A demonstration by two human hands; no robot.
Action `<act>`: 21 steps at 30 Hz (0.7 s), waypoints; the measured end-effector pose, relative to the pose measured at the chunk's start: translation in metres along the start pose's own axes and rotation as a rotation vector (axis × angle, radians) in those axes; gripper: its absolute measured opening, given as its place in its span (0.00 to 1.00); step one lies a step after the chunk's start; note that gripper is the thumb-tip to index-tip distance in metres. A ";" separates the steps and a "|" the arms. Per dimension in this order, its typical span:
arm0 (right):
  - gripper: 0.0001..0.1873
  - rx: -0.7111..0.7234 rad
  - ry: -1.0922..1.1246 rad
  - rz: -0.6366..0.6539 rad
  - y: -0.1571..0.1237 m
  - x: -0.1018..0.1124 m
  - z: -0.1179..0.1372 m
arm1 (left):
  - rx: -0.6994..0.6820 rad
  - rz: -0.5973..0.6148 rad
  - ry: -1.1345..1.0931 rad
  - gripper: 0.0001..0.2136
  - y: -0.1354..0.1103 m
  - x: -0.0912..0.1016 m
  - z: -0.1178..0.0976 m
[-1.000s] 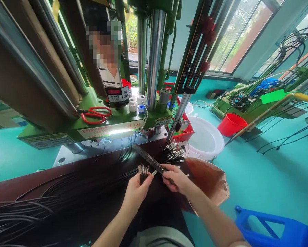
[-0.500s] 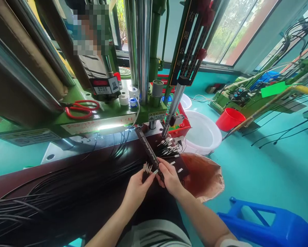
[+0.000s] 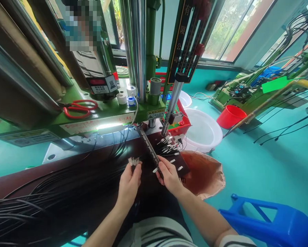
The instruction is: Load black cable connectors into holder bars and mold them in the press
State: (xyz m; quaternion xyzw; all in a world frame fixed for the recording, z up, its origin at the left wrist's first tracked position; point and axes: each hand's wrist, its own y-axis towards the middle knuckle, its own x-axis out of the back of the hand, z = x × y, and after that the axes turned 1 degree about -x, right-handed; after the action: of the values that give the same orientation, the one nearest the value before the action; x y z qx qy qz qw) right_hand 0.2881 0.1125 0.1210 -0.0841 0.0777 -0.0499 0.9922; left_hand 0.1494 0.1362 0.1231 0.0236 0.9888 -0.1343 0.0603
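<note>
My left hand [image 3: 129,181] is closed round a bunch of black cables, whose silvery connector ends [image 3: 134,161] stick up above the fingers. To its right, my right hand [image 3: 170,174] grips the near end of a long dark metal bar [image 3: 149,146] with slots along it. The bar slants away toward the machine's metal bed. One silvery connector [image 3: 155,169] sits at the bar's near end, beside my right fingers. Behind the right hand lies a pile of cables with metal connectors [image 3: 169,145], and a few single connectors [image 3: 180,168] are close by.
A green press [image 3: 110,113] stands ahead, with red-handled scissors [image 3: 80,109] and tape rolls [image 3: 130,101] on its ledge. Black cables [image 3: 20,206] spread over the left of the table. At right are a paper sack [image 3: 202,175], a white tub [image 3: 202,128] and a blue stool [image 3: 269,219].
My left hand has moved left, away from the bar, carrying the cable bunch. A connector stays at the bar's near end. My right hand keeps its hold on the bar.
</note>
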 end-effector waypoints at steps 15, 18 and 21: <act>0.25 0.002 -0.030 0.086 0.003 0.005 -0.002 | 0.327 0.274 -0.021 0.19 0.004 0.000 -0.014; 0.25 -0.002 -0.046 0.102 0.002 0.005 -0.001 | 0.331 0.294 -0.038 0.19 0.004 0.003 -0.011; 0.24 0.000 -0.058 0.106 0.002 0.005 0.000 | 0.315 0.276 -0.046 0.19 0.003 0.003 -0.009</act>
State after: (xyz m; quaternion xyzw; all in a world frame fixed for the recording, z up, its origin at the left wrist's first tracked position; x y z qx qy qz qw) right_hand 0.2927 0.1137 0.1199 -0.0812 0.0533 0.0054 0.9953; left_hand 0.1453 0.1416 0.1301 0.1650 0.9413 -0.2783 0.0963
